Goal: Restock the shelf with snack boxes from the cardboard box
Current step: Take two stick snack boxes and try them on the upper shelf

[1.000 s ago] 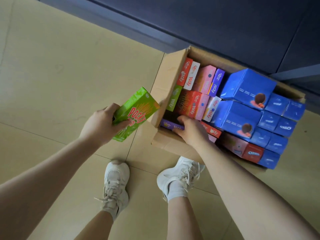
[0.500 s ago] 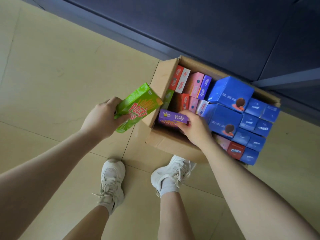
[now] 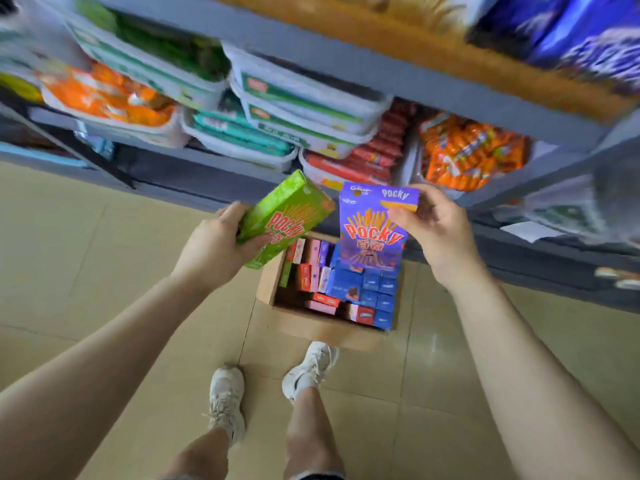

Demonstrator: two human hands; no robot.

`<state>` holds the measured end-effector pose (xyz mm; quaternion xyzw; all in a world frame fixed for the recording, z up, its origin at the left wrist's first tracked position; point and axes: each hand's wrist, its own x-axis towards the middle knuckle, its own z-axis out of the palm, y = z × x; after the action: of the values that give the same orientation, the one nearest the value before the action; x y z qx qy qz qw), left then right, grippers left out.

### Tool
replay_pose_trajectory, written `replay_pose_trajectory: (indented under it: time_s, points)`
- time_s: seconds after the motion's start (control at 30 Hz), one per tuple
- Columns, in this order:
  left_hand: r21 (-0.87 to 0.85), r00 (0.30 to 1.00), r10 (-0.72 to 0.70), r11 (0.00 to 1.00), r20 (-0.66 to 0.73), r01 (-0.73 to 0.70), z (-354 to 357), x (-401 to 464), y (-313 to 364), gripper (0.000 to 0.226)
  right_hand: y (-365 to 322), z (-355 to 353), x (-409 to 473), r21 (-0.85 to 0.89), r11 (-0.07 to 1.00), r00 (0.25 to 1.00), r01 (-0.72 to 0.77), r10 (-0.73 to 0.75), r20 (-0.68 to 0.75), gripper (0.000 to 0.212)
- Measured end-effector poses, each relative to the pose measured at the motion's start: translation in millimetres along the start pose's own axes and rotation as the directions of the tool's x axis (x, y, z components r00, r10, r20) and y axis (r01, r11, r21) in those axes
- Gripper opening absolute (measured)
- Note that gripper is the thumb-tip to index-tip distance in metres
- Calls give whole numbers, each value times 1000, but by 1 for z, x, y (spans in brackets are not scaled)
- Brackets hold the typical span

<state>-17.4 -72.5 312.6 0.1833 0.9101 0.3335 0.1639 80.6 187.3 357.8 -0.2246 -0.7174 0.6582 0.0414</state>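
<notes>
Both bare arms reach forward to the middle of the frame; the left hand [image 3: 216,245] grips a green box [image 3: 285,218], the right hand [image 3: 438,228] pinches a purple box [image 3: 375,226] by its top

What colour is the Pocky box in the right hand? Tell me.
Purple, with red Pocky lettering: the Pocky box held in the right hand, seen clearly in the head view.

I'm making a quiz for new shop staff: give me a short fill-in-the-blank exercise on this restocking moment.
1. The left hand holds a ____ snack box.
2. The right hand holds a ____ snack box.
3. The cardboard box stands on the ____.

Missing words: green; purple; floor
</notes>
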Motion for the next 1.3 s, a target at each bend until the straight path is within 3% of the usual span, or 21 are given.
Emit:
replay_pose_trajectory:
  time_s: [0.17, 0.37, 0.5, 0.6, 0.77, 0.93, 1.03, 1.2, 1.27, 1.3]
  points:
    - [-15, 966, 161, 986, -201, -168, -99, -14, 116, 30, -150, -35, -34, 21, 970, 968, 244, -242, -65, 14]
    - [5, 840, 367, 917, -399, -398, -182, -35, 240, 30, -279, -80, -69, 22, 851, 843, 524, -516, -151, 6]
    - [-203, 803, 373, 838, -465, -507, -220, -29, 308, 21, -336, -103, -73, 73, 763, 759, 642, -618, -207, 14]
    - [-317, 777, 371, 759, -508, -570, -245, -15, 349, 28, -373, -112, -67, 73, 738, 722, 671, -629, -287, 18]
    - [-388, 759, 441, 669, -479, -634, -288, 28, 398, 15, -425, -119, -46, 94, 677, 646, 730, -638, -418, 24]
    - [-639, 856, 380, 571, -351, -515, -307, 98, 432, 17, -464, -126, -5, 66, 582, 500, 811, -629, -595, 30]
    - [-678, 898, 358, 596, -256, -430, -312, 141, 448, 29, -480, -131, 31, -72, 640, 453, 765, -614, -647, 26]
    - [-565, 923, 347, 733, -170, -379, -302, 202, 458, 40, -484, -145, 88, -179, 779, 553, 600, -566, -611, 8]
    - [-450, 901, 385, 781, -199, -433, -298, 218, 461, 38, -485, -152, 104, -157, 801, 573, 578, -535, -621, 6]
    - [-284, 873, 439, 827, -213, -485, -298, 223, 461, 38, -486, -155, 110, -155, 807, 572, 570, -525, -630, 6]
